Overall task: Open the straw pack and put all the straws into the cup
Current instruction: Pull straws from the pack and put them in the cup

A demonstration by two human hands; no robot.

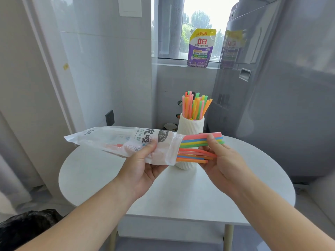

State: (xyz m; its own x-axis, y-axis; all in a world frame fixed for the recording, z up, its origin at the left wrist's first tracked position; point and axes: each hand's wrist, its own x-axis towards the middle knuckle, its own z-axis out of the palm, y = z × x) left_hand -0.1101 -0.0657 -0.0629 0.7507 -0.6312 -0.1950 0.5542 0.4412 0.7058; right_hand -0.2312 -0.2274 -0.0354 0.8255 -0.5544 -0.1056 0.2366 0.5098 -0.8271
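Head cam: right hand (223, 157) pinching the straws (199, 140) poking out the pack's (126, 142) open end, left hand (143, 162) gripping the pack mid-air just in front of the cup (190, 127), which stands toward the table's (90, 174) far edge, tabletop showing either side.

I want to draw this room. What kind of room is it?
Probably a utility or kitchen corner in a home: a laundry detergent pouch stands on the windowsill, a tall grey appliance fills the right side, and a white table sits by tiled walls.
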